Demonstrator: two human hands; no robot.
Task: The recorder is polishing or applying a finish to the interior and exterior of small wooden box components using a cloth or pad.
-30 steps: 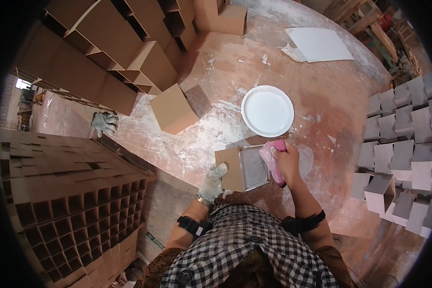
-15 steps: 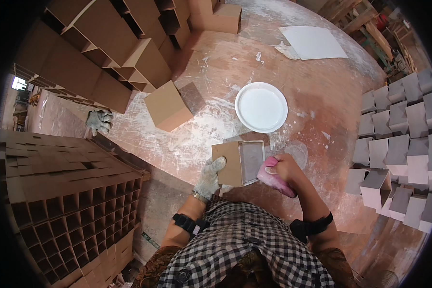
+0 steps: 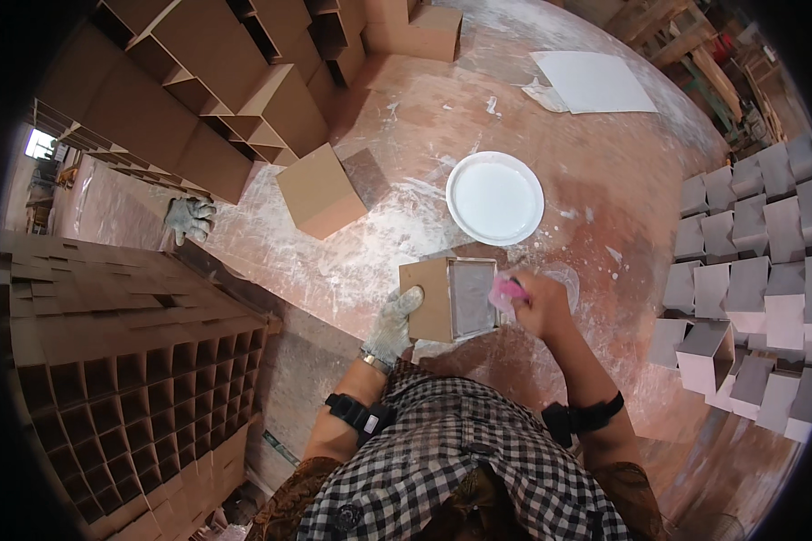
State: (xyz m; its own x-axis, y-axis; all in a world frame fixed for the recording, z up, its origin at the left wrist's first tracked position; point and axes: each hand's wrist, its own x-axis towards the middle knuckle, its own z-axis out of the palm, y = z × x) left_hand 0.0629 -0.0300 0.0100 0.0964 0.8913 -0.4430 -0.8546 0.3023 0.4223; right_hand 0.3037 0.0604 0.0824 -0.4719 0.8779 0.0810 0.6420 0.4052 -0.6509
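My left hand (image 3: 392,323), in a whitish, stained work glove, grips the left side of a small brown cardboard box (image 3: 427,301), thumb on top. The box's right-hand face (image 3: 474,298) is greyish with a pale rim. In my bare right hand (image 3: 543,305) is a soft pink pad like a sponge (image 3: 505,294), held close to the right edge of that greyish face; whether they touch I cannot tell. Just beyond the box lies a round white lid or shallow dish (image 3: 495,198) with white stuff in it.
Another brown box (image 3: 323,191) stands on the white-smeared table (image 3: 397,117). Stacked brown boxes (image 3: 203,59) rise at far left, with a grid of open boxes (image 3: 144,397) near left. Rows of grey-white boxes (image 3: 749,279) fill the right. A white sheet (image 3: 595,83) and a glove (image 3: 189,219) lie further off.
My right hand has moved a little away from my body and turned, lifting the pink sponge from the box's near right corner to higher along its right edge. My left hand keeps its grip.
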